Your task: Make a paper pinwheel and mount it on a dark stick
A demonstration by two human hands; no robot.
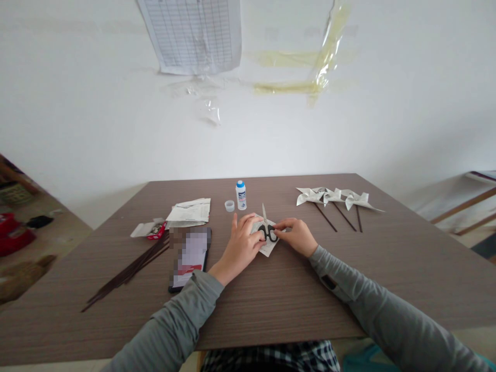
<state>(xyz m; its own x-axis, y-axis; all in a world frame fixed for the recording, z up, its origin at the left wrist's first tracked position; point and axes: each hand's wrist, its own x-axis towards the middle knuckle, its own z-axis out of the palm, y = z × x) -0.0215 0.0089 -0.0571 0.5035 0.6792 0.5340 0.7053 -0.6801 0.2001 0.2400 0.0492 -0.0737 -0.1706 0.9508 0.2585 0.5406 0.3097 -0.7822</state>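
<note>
Pointing forward: scissors [266, 226] | long axis near-far | hands [245, 236] [297, 235] at handles [273, 237], grip unclear

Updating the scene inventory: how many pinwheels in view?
3, clustered toward the back right of the table: left pinwheel, middle pinwheel and right pinwheel. Their blades crowd together, so another could be hidden.

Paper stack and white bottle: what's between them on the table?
A small translucent cup-shaped piece, close beside the bottle; bare tabletop from there to the paper stack. Shows in the head view.
</note>
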